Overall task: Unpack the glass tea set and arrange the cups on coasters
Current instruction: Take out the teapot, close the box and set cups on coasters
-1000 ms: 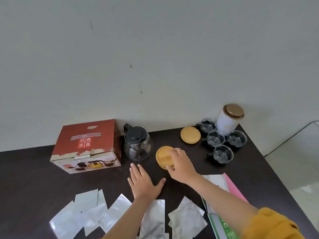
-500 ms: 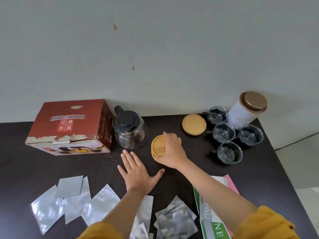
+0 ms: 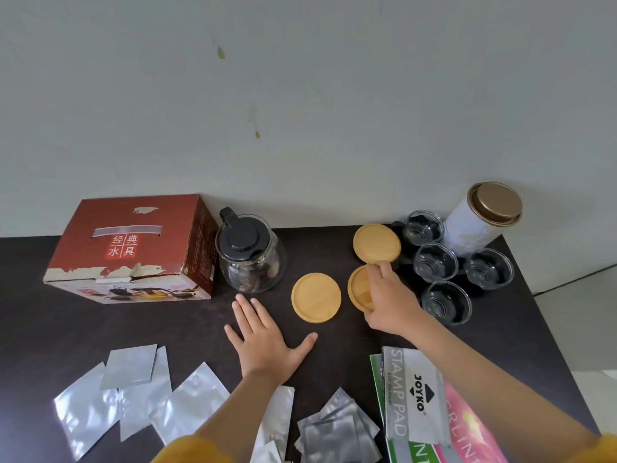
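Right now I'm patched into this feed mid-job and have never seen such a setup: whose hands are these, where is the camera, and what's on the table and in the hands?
No machine here: a person works with two bare hands, filmed by one wide-angle camera on their head, looking down at a dark table against a pale wall.

The left hand lies flat and open on the table, holding nothing. The right hand grips a round wooden coaster, possibly a small stack. A second wooden coaster lies flat beside it, a third nearer the wall.

Four small glass cups stand at the right, none on a coaster yet, beside a white tin with a bronze lid. A glass teapot with a black lid and a red cardboard box sit on the left. Silver foil pouches and a stamp pad packet lie nearest the camera.
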A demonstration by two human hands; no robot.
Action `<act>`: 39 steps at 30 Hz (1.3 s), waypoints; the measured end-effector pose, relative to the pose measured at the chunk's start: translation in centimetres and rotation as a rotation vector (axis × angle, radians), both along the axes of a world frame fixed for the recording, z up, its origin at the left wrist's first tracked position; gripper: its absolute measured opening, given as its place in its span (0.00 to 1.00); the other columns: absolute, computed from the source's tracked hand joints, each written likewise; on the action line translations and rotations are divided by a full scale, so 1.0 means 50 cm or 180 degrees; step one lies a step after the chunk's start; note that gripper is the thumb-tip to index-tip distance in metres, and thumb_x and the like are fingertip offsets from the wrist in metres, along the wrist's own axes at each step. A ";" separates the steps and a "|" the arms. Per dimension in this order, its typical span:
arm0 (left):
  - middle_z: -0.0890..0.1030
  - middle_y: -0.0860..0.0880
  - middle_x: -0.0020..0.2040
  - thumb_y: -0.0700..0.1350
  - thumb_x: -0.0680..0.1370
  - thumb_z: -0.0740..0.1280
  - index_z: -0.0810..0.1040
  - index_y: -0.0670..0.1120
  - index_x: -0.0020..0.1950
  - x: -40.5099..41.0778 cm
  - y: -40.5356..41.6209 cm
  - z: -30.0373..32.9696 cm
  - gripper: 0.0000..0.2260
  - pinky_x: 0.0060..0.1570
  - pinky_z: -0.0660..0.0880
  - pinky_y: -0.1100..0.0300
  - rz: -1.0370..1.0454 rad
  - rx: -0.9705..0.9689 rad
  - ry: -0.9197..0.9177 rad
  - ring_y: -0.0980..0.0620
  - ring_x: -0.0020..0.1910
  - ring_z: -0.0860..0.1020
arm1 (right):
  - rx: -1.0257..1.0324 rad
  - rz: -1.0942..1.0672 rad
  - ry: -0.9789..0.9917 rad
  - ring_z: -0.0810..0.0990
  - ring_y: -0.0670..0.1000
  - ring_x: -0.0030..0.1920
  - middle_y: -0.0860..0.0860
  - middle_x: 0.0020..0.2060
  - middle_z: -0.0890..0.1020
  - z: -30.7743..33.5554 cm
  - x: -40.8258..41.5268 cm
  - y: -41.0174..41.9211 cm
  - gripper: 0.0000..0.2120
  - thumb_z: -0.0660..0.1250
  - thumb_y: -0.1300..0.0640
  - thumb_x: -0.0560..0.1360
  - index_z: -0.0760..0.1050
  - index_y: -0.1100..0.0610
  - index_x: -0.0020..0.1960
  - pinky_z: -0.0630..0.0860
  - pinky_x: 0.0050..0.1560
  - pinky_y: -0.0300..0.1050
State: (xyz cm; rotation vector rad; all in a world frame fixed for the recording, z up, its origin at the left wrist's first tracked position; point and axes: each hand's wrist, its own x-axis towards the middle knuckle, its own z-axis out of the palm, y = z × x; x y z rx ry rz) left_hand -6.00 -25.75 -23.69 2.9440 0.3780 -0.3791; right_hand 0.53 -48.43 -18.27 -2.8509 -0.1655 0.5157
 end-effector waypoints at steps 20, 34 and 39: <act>0.43 0.37 0.77 0.82 0.61 0.44 0.44 0.36 0.76 0.003 0.000 -0.003 0.60 0.71 0.50 0.36 -0.0018 0.0033 0.0068 0.39 0.76 0.40 | -0.0549 -0.0548 0.0089 0.66 0.61 0.67 0.58 0.66 0.69 0.031 0.208 0.004 0.44 0.76 0.41 0.64 0.62 0.62 0.70 0.71 0.59 0.53; 0.41 0.37 0.77 0.82 0.61 0.43 0.43 0.36 0.76 0.003 -0.002 0.001 0.61 0.71 0.48 0.36 -0.0036 0.0009 0.0072 0.39 0.76 0.38 | 0.0204 -0.0137 -0.0331 0.69 0.59 0.64 0.57 0.63 0.69 0.014 0.192 0.157 0.43 0.75 0.37 0.63 0.66 0.61 0.67 0.74 0.55 0.51; 0.45 0.36 0.77 0.82 0.61 0.45 0.48 0.36 0.76 0.002 0.000 -0.005 0.60 0.70 0.51 0.35 -0.0027 -0.0017 0.0030 0.39 0.76 0.41 | 0.0236 -0.0158 -0.0377 0.69 0.59 0.64 0.57 0.65 0.69 -0.008 0.187 0.168 0.42 0.76 0.38 0.63 0.66 0.60 0.67 0.73 0.59 0.51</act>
